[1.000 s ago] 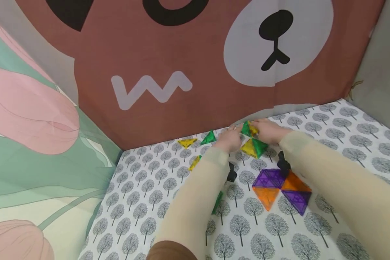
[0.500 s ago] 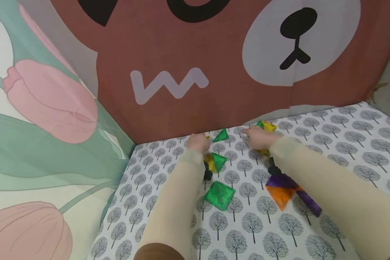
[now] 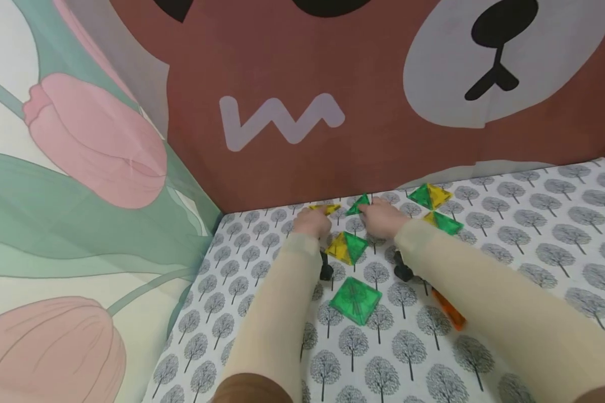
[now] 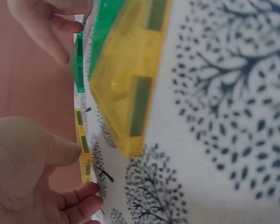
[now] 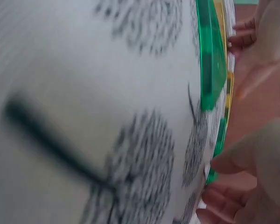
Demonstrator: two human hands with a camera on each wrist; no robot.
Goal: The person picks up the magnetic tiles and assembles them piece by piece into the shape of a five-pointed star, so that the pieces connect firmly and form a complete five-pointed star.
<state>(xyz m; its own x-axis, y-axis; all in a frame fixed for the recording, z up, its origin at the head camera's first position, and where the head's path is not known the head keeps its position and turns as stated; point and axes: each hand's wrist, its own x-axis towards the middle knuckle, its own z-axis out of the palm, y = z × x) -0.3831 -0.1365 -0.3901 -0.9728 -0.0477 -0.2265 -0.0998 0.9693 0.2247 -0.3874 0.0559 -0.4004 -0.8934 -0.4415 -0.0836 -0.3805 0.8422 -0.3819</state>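
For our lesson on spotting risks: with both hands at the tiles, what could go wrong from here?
The right sleeve partly hides the orange tile, so lowering that arm might shift it unseen. The yellow-green pair lies close by the left hand, which could nudge it on drawing back. The yellow tile lies flat and looks thin, so it might slide rather than lift.

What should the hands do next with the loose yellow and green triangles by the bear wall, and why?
I'd probably slide the yellow triangle toward the green triangle. There's a gap between them, the left hand is at the yellow one and the right hand at the green, and the nearby yellow-and-green pair sits edge to edge.
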